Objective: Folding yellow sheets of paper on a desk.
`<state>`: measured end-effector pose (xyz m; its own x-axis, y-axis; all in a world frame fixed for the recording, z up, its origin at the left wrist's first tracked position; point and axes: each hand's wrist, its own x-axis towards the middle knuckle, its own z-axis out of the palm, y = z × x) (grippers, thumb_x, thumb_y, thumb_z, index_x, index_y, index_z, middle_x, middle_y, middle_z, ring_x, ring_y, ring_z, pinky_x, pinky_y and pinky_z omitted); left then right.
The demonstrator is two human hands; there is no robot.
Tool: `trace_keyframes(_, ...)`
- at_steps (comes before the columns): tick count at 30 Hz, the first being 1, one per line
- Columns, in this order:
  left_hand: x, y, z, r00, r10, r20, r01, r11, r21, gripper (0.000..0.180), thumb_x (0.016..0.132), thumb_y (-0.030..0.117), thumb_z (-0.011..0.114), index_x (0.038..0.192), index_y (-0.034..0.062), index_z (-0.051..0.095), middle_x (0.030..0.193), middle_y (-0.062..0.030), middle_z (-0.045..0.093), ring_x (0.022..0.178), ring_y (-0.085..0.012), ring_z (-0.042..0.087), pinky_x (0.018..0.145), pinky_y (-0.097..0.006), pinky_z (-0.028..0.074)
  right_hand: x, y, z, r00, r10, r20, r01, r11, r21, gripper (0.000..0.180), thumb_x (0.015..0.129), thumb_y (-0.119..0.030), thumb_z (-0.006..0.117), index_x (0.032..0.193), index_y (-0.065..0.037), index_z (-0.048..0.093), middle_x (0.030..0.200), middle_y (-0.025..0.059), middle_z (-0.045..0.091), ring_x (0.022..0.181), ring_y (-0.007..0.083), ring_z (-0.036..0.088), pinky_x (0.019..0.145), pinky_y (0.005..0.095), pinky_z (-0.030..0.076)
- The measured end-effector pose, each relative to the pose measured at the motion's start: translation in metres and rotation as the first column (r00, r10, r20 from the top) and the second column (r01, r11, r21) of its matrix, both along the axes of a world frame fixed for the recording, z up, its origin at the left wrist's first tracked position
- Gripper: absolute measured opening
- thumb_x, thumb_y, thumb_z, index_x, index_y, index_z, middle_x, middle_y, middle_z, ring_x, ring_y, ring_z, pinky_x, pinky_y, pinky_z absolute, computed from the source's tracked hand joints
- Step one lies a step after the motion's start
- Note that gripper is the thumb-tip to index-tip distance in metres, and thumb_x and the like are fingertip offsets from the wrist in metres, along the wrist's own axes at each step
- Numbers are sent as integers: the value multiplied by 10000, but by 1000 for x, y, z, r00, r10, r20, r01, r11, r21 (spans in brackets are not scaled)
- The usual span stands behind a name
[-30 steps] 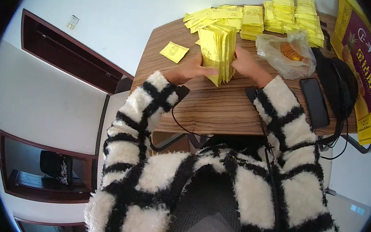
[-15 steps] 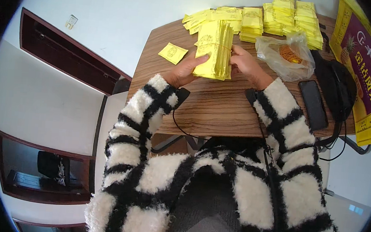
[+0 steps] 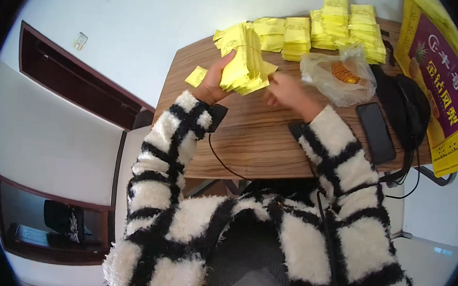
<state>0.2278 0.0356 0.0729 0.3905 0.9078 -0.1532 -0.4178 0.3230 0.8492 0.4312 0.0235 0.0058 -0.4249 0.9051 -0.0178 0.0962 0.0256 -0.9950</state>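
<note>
My left hand [image 3: 212, 83] grips a thick stack of yellow paper packets [image 3: 242, 60], thumb across its face. A thin band crosses the upper part of the stack, and its lower edges fan out. Just right of the stack is my right hand [image 3: 292, 96], its fingers smeared by motion, so I cannot tell whether they hold anything. One loose yellow packet [image 3: 195, 77] lies on the table beside my left hand. To the right, a clear plastic bag [image 3: 321, 69] has orange rubber bands [image 3: 345, 73] inside.
Piles of yellow packets [image 3: 296, 36] line the far edge of the wooden table [image 3: 260, 151]. A black phone [image 3: 376, 133] and a black bag [image 3: 404, 108] lie on the right, beside a yellow and purple printed bag [image 3: 441, 79]. A cable [image 3: 222, 158] runs from my left wrist.
The stack has tilted in my left hand, its lower end fanning to the right. My right hand has come off the stack's edge and moved slightly down.
</note>
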Motion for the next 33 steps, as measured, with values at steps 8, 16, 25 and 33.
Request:
trace_keyframes(8, 68, 89, 36, 999, -42, 18, 42, 999, 12, 417, 971, 292, 524, 1268, 0, 521, 1205, -147, 626, 1076, -279, 629, 938, -434, 512, -3, -6, -11, 964, 156, 215, -230, 897, 378, 246, 921, -155, 549, 1092, 9, 618, 824, 117, 684, 646, 187, 665, 595, 325, 537)
trace_keyframes(16, 141, 183, 47, 989, -148, 1, 147, 983, 112, 391, 970, 282, 527, 1236, -5, 532, 1161, -157, 640, 1054, -288, 638, 927, -421, 521, -24, 26, -30, 976, 61, 210, -167, 828, 535, 227, 880, -192, 584, 991, -5, 648, 828, 193, 669, 771, 343, 669, 672, 417, 522)
trace_keyframes(25, 193, 264, -2, 976, -116, -183, 146, 976, 160, 383, 952, 255, 584, 1234, -4, 557, 1172, -142, 631, 956, -277, 646, 863, -406, 531, 13, 38, -23, 891, -19, 454, -263, 792, 550, 169, 893, -192, 540, 949, -64, 635, 900, 167, 681, 787, 364, 650, 680, 467, 512)
trace_keyframes(33, 137, 225, 10, 832, 67, -551, 137, 937, 321, 492, 907, 319, 664, 1275, 12, 554, 1139, -89, 614, 956, -213, 573, 867, -355, 488, -16, 25, -14, 948, 76, 310, -224, 852, 474, 216, 860, -187, 599, 1005, -37, 653, 827, 177, 670, 769, 371, 650, 679, 412, 518)
